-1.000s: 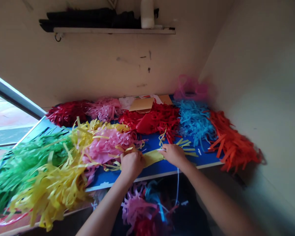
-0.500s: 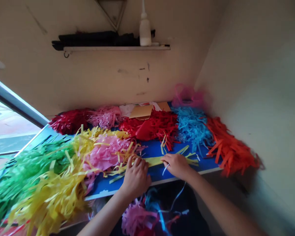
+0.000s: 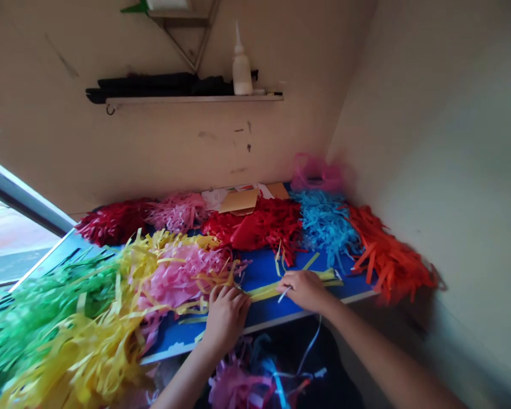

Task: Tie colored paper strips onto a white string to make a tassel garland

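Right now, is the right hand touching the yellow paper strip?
Touching: the head view shows the right hand lying over the yellow paper strip, which passes under it.

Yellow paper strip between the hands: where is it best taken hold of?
Probably the bare middle of the narrow yellow paper strip, pinched from the near side: it lies flat on the blue tabletop between left hand and right hand.
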`<state>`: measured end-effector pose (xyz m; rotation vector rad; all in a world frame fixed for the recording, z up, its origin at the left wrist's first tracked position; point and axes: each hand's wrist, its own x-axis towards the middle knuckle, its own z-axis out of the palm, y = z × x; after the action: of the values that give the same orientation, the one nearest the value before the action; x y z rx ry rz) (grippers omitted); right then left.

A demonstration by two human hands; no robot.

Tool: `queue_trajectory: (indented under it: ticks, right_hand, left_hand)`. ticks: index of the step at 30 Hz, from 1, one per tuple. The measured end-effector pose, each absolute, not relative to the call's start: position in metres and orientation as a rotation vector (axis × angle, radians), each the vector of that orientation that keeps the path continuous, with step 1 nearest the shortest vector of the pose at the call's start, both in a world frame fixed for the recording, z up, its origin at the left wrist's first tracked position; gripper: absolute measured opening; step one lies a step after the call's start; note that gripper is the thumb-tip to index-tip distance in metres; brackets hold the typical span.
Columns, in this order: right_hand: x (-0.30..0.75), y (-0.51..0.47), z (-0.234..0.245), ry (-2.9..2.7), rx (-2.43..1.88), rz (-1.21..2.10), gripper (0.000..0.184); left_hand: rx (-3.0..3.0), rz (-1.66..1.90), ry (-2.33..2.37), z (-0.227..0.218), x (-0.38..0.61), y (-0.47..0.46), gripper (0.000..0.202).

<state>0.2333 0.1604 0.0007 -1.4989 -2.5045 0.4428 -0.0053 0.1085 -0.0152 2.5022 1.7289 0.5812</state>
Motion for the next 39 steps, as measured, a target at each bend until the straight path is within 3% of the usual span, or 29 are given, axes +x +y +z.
queue_trajectory:
  ticks: [10, 14, 21, 25, 31, 35, 39]
  right_hand:
    - [0.217, 0.174, -0.008, -2.397, -1.751, 0.387, 0.022]
    - [0.218, 0.169, -0.002, -2.349, -1.833, 0.315, 0.023]
    - [0.218, 0.155, -0.002, -2.713, -1.319, 0.183, 0.017]
    - [0.217, 0.162, -0.004, -2.690, -1.324, 0.167, 0.020]
    - [0.203, 0.149, -0.004, -2.696, -1.198, 0.147, 0.014]
    - [0.217, 0.149, -0.014, -2.657, -1.207, 0.233, 0.018]
    - [0.245, 0.155, -0.017, -2.531, -1.301, 0.351, 0.010]
  left_hand:
    - [2.389, 0.445, 2.028, -0.006, 0.007, 0.119, 0.028]
    - [2.419, 0.451, 2.040, -0.004, 0.006, 0.117, 0.015]
    - [2.750, 0.527, 1.691, -0.007, 0.002, 0.114, 0.015]
    - [2.735, 0.619, 1.693, -0.007, 0.005, 0.116, 0.008]
    - [2.724, 0.637, 1.719, -0.011, 0.010, 0.112, 0.013]
    - [2.647, 0.592, 1.663, -0.014, -0.004, 0.106, 0.014]
    - [2.456, 0.610, 1.640, -0.018, -0.023, 0.104, 0.015]
